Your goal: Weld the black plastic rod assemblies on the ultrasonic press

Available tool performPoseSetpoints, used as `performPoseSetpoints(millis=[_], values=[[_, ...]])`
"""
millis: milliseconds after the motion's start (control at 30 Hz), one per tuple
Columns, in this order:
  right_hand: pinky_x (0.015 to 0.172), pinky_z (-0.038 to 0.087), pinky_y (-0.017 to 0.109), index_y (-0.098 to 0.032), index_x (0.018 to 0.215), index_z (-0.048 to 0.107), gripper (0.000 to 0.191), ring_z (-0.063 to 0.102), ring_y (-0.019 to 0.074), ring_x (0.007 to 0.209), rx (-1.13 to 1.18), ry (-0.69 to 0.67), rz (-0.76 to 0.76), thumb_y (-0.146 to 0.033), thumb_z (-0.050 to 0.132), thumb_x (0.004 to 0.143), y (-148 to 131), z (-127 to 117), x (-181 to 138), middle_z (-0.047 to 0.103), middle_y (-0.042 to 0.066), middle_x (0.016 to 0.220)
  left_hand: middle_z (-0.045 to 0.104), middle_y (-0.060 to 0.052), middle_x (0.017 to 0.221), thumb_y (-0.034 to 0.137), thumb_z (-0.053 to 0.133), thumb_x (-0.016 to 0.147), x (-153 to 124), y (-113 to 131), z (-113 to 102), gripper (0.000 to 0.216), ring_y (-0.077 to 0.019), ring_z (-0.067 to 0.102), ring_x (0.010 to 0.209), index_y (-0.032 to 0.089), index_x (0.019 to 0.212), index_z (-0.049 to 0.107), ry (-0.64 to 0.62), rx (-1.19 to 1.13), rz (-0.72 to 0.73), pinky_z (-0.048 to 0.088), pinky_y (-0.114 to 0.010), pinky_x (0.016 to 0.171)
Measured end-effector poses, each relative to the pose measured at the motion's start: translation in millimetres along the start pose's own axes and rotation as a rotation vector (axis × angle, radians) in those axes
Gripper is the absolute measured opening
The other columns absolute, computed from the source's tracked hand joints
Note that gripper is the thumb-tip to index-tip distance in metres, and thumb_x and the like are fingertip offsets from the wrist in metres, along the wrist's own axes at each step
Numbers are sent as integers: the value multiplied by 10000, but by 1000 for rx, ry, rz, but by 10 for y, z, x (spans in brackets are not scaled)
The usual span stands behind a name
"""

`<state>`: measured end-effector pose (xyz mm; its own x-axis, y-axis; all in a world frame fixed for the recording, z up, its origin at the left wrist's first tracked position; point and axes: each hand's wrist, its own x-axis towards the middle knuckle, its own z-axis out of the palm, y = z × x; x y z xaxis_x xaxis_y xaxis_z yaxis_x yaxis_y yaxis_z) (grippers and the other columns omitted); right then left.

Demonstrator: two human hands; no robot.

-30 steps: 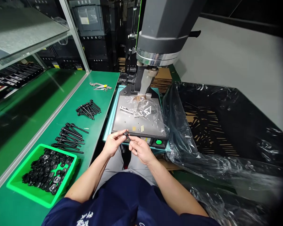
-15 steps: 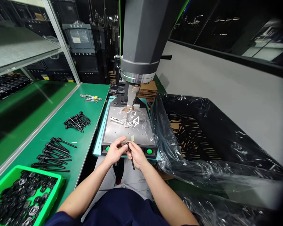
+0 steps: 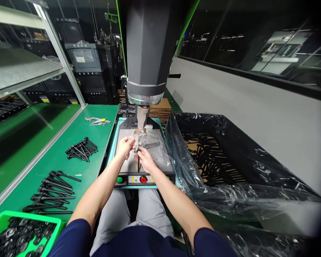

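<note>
My right hand [image 3: 146,160] grips a thin black ribbed rod [image 3: 138,165], which points down toward me over the metal plate [image 3: 127,166]. Its upper end is at a small metal fixture [image 3: 140,137] partly covered by clear plastic film [image 3: 156,137]. My left hand [image 3: 125,147] is at the fixture's left side, its fingers pinched together near the rod's upper end; what lies between them is hidden. Directly above the fixture is the metal tip [image 3: 142,117] of a large dark press head [image 3: 146,50].
On the green bench at left lie black ribbed rods with heads [image 3: 55,189], a second cluster [image 3: 82,149] and pliers [image 3: 97,120]. A green bin [image 3: 59,228] holds black parts. A film-lined box [image 3: 230,125] with rods stands at right. Red button [image 3: 143,179] fronts the machine.
Both hands have moved forward from the machine's front edge to the fixture under the press tip, carrying the black rod. The camera view has shifted, and the red button now shows.
</note>
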<state>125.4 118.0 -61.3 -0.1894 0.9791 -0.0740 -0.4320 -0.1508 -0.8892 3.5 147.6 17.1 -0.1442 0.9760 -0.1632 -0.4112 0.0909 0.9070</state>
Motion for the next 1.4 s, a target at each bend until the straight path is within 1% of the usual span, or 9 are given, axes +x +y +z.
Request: performPoseSetpoints(millis=[233, 400, 533, 700, 900, 1067, 1167, 1267, 1400], values=[[965, 486, 405, -218, 1123, 694, 366, 623, 242, 1031, -524, 168, -474, -388, 641, 804, -438, -122, 441, 693, 68, 1130, 622, 7, 688, 299, 809, 620, 118, 64, 128, 335, -79, 579, 507, 147, 812, 582, 20, 2, 24, 370, -171, 416], [1049, 429, 403, -194, 1057, 734, 333, 580, 254, 1141, -632, 293, -710, -379, 635, 799, -561, -98, 712, 662, 109, 1188, 629, 5, 697, 276, 813, 611, 213, 63, 155, 329, -65, 570, 508, 145, 812, 588, 44, -39, 21, 355, -156, 411], [1034, 436, 398, -195, 1039, 731, 331, 596, 248, 1122, -576, 332, -559, -375, 657, 771, -539, -30, 918, 692, 88, 1172, 621, 14, 682, 292, 819, 613, 280, 37, 163, 339, -60, 558, 495, 148, 807, 583, 48, -48, 30, 351, -154, 410], [910, 500, 367, -188, 1054, 716, 384, 645, 237, 995, -476, 201, -334, -442, 676, 768, -604, -107, 988, 737, 58, 1035, 615, 17, 675, 299, 822, 620, 352, 19, 127, 344, -62, 562, 506, 147, 815, 584, 47, -49, 15, 356, -156, 425], [903, 495, 358, -184, 1005, 725, 374, 634, 247, 1016, -535, 131, -330, -469, 673, 768, -682, -218, 1018, 731, 53, 1024, 645, -7, 700, 310, 815, 622, 405, -34, 64, 334, -73, 567, 532, 152, 797, 579, 56, -36, 0, 354, -164, 443], [975, 469, 400, -172, 1061, 712, 454, 611, 271, 1101, -480, 170, -301, -502, 693, 749, -607, -179, 1039, 708, 88, 1145, 643, -5, 697, 295, 785, 640, 401, -89, 44, 282, -73, 552, 527, 152, 782, 588, 59, -27, 7, 352, -168, 440], [1063, 411, 415, -213, 1193, 663, 523, 511, 260, 1280, -402, 171, -318, -549, 642, 793, -533, -196, 950, 607, 79, 1354, 646, -6, 705, 284, 770, 647, 372, -87, 36, 272, -72, 558, 525, 150, 797, 586, 71, -24, -8, 360, -166, 440], [1063, 419, 429, -285, 1321, 574, 568, 445, 236, 1359, -275, 185, -211, -567, 602, 829, -409, -291, 752, 477, 46, 1493, 637, -1, 700, 285, 770, 650, 338, -71, 22, 283, -69, 555, 516, 151, 804, 575, 81, -21, -11, 360, -163, 435], [982, 485, 419, -246, 1142, 678, 478, 554, 251, 1224, -266, 250, 1, -460, 756, 722, -158, -485, 335, 608, 89, 1338, 628, 2, 713, 303, 776, 660, 312, -54, 3, 295, -60, 558, 518, 154, 790, 558, 94, -5, -23, 362, -154, 438]])
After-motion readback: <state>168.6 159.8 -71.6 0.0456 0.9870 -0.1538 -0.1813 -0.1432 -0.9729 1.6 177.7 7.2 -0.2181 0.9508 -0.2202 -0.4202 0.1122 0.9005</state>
